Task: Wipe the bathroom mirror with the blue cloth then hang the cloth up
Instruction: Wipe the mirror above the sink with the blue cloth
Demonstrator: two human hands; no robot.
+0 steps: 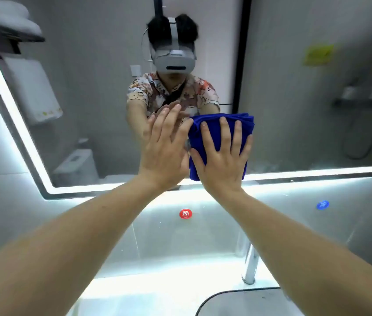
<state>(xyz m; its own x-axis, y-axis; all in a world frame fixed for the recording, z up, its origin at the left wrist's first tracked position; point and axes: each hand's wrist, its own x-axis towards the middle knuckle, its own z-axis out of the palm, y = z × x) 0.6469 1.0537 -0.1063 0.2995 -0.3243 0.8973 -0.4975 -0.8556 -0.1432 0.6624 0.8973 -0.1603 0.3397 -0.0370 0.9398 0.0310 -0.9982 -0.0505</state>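
Bare forearms; the mirror [294,87] reflects a grey headset [173,59] and patterned short-sleeved shirt [194,92].

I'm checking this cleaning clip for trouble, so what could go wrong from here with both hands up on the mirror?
1. The bare left hand lies flat on the mirror beside the blue cloth, so it may leave fresh prints on the glass.
2. The right hand presses the folded cloth with straight fingers, not gripping it; it could slip and drop toward the sink below.
3. Both arms reach over the faucet; lowering them might knock it.
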